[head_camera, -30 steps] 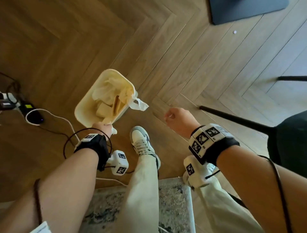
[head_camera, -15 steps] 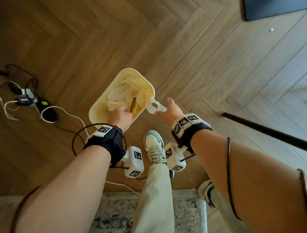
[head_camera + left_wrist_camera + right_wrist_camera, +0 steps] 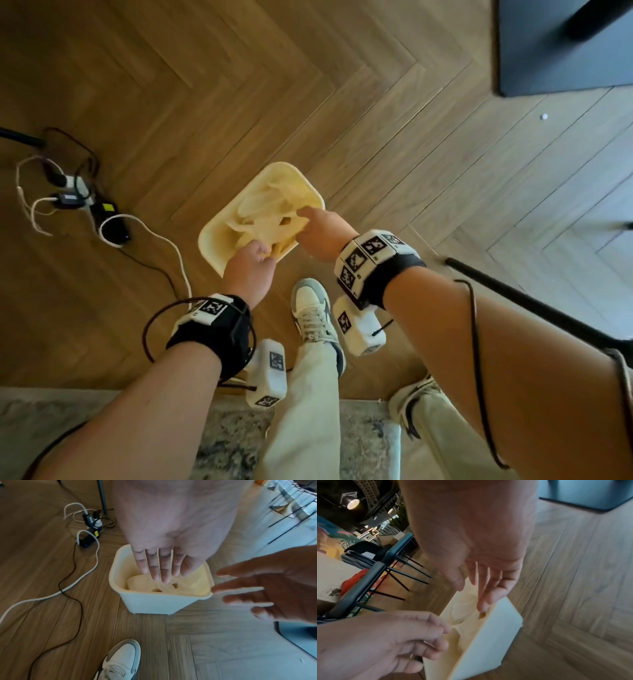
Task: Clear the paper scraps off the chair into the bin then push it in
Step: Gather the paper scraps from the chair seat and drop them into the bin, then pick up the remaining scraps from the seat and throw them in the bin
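A cream bin (image 3: 209, 240) stands on the wood floor, filled with crumpled pale paper and plastic scraps (image 3: 270, 219). My left hand (image 3: 263, 253) reaches over the near rim; in the left wrist view its straight fingers (image 3: 159, 574) press down on the scraps (image 3: 142, 580). My right hand (image 3: 305, 216) comes over the right rim with its fingers extended above the contents (image 3: 481, 601), holding nothing. Its spread fingers (image 3: 240, 592) also show beside the bin (image 3: 150, 604). Only a black chair leg (image 3: 513, 298) shows at the right.
A power strip with tangled cables (image 3: 102, 219) lies left of the bin. My shoe (image 3: 313, 311) stands just behind it, on the floor before a grey rug (image 3: 222, 442). Dark furniture (image 3: 565, 48) fills the top right corner. A tiny white speck (image 3: 543, 116) lies on the floor.
My right hand has swung in from the right to the bin's rim, and the white piece that hung over that rim now lies inside. The left hand has stayed at the near rim.
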Tool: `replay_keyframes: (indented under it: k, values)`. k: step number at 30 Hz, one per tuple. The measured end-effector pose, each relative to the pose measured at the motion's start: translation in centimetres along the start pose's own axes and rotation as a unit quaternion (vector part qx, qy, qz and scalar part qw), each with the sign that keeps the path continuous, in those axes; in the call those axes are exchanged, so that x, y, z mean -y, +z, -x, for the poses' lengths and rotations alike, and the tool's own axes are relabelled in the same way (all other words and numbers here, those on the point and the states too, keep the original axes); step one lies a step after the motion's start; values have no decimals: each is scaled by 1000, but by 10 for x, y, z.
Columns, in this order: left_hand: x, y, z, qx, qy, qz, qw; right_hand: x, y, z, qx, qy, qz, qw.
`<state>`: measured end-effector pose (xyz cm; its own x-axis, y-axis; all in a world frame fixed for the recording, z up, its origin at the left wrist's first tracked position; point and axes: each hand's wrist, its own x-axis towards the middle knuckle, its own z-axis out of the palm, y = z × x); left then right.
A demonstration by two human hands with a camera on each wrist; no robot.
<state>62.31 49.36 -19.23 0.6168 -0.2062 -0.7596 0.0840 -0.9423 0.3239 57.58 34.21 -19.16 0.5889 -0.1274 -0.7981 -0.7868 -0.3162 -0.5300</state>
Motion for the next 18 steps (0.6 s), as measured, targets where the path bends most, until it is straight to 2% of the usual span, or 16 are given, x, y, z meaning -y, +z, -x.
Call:
replay_keyframes:
  k: [2, 4, 7, 9, 11, 14, 16, 18]
  values:
    - [-20, 3, 23, 22, 34, -33, 999, -19, -26, 35, -19, 19, 17, 999]
    - [-60, 9, 55, 40, 98, -60, 993, -43, -58, 81, -13, 36, 43, 998]
    - [-153, 31, 120, 84, 195, -101, 972, -91, -121, 171, -42, 78, 27, 996]
    - [-225, 58, 167, 117, 273, -142, 944, -128, -170, 237, -99, 105, -26, 989]
    - [-291, 95, 214, 158, 363, -180, 900, -171, -216, 303, -182, 125, -138, 965]
    - [-370, 167, 285, 205, 461, -289, 813, -251, -260, 402, -315, 157, -279, 894]
    - [-405, 226, 326, 226, 510, -347, 754, -316, -262, 459, -391, 187, -304, 849]
    - [-425, 289, 360, 234, 554, -405, 689, -376, -243, 506, -440, 236, -329, 801]
